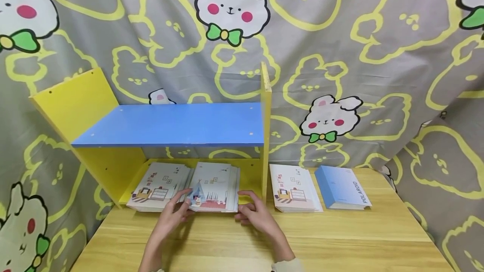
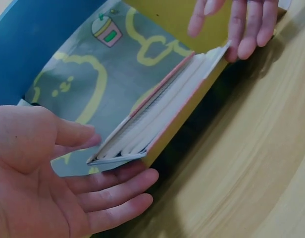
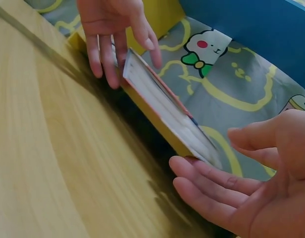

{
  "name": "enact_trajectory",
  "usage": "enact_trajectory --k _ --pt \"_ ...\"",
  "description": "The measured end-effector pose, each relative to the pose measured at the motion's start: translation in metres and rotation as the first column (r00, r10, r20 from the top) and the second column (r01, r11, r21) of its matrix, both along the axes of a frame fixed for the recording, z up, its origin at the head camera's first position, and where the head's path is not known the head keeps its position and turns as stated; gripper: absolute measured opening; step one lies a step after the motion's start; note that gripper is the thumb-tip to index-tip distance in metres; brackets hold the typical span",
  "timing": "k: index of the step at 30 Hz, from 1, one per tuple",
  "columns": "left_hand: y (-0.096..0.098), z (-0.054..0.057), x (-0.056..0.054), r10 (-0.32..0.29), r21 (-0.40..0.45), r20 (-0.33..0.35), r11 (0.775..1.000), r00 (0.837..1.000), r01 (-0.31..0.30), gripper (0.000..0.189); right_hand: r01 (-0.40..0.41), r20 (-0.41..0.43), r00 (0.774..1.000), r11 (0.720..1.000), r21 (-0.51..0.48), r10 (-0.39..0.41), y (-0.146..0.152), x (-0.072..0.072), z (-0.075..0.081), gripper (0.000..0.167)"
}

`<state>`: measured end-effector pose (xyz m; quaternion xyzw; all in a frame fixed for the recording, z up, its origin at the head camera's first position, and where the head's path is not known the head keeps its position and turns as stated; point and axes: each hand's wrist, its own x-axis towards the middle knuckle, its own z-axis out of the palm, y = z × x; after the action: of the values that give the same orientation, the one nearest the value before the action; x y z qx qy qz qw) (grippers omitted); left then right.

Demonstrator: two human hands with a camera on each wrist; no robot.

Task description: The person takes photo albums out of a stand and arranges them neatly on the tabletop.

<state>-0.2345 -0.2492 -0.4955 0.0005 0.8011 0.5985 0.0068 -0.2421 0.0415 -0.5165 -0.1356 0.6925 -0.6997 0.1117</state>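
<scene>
A white photo album (image 1: pixel 217 179) with a blue tent drawing on its cover lies flat on the yellow bottom board of a small shelf. At its left edge is my left hand (image 1: pixel 172 216), fingers fairly straight and spread. My right hand (image 1: pixel 259 216) is at the opposite edge, its fingers loosely bent. Both wrist views show the album's page edge (image 2: pixel 157 111) between the two hands, with thumbs lifted clear of the cover; whether fingertips touch its sides is hard to tell. Another white album (image 1: pixel 160 186) with a room drawing lies just left of it.
The shelf has yellow side panels (image 1: pixel 266 137) and a blue upper board (image 1: pixel 181 125) above the albums. Right of it, on the wooden table (image 1: pixel 340 238), lie a white album (image 1: pixel 293 186) and a blue album marked POLAROID (image 1: pixel 342 186). Patterned cloth (image 1: pixel 314 79) hangs behind.
</scene>
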Motion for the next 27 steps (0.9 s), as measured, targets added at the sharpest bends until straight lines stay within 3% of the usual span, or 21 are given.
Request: enact_trajectory --k 8,13,27 --pt "0.005 -0.009 -0.006 -0.06 0.143 -0.001 0.988 0.998 0.06 0.047 0.028 0.087 0.996 0.997 -0.078 -0.021 -0.011 -0.003 -0.007 0.049" --pt "0.007 -0.013 -0.007 -0.069 0.152 -0.007 0.986 0.998 0.069 0.051 0.065 0.136 0.99 0.989 -0.136 -0.046 -0.017 -0.003 -0.009 0.05" --pt "0.013 -0.021 -0.011 -0.006 0.191 0.048 0.982 0.999 -0.003 0.053 0.13 0.208 0.975 0.965 -0.229 -0.082 -0.03 -0.006 -0.02 0.041"
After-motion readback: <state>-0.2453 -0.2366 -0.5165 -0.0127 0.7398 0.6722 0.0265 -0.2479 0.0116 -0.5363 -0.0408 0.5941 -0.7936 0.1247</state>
